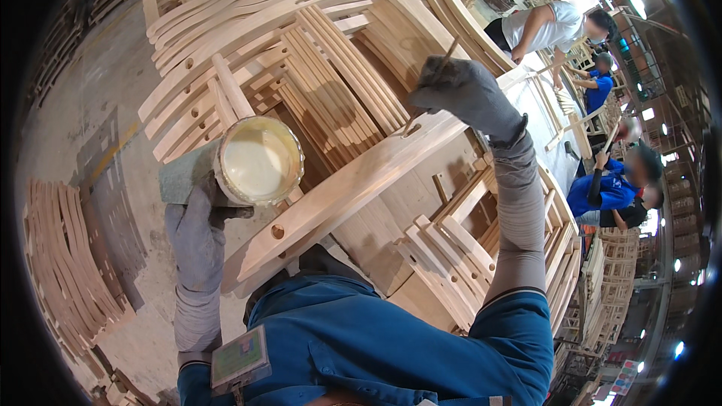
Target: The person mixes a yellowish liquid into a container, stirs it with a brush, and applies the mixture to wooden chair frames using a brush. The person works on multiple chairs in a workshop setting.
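My left hand [197,229], in a grey glove, is closed around a round tub [259,162] of cream-coloured liquid with smears on its rim. A flat grey-green piece [185,177] sits between that hand and the tub; I cannot tell what it is. My right hand [462,96], gloved too, pinches a thin wooden stick [452,48]. The stick's lower end is at a hole in a long pale wooden rail [346,178], beneath the hand. Another hole shows near the rail's left end, below the tub.
Curved wooden frame parts [218,68] and a stack of slats [323,68] lie beyond the rail. More stacked pieces [71,256] rest on the floor at left. Co-workers [545,26] stand at a white-topped table [560,131] on the right.
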A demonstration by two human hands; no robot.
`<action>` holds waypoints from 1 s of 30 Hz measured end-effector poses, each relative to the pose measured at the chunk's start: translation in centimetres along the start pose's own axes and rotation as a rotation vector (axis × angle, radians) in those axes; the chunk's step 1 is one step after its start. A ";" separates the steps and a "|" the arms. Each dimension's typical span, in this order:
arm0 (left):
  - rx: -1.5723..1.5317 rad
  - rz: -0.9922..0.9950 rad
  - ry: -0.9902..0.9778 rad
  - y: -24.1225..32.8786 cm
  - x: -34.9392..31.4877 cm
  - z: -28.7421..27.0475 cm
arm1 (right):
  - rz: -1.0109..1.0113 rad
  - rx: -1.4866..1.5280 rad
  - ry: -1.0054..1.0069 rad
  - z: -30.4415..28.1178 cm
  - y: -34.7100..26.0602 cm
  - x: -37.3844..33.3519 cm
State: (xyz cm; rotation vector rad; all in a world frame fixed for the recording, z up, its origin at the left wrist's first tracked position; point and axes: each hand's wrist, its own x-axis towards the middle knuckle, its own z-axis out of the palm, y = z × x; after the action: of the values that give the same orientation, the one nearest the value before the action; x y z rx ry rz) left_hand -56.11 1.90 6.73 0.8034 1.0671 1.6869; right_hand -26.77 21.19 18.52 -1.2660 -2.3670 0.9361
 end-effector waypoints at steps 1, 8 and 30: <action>-0.011 0.007 0.010 0.0 -0.1 0.0 | 0.022 -0.003 0.006 -0.6 0.4 0.0; -0.041 0.018 -0.006 0.6 -0.5 -0.7 | -0.011 0.040 -0.040 -0.6 0.1 0.4; 0.023 -0.108 -0.227 -0.3 -6.7 2.9 | -0.055 1.087 1.013 11.8 -2.8 -21.3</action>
State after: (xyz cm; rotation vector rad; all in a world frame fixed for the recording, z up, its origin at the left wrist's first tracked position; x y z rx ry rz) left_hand -51.29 -3.50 7.32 0.9126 0.9565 1.4569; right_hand -22.66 -2.20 12.48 -0.8422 -0.8578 0.9751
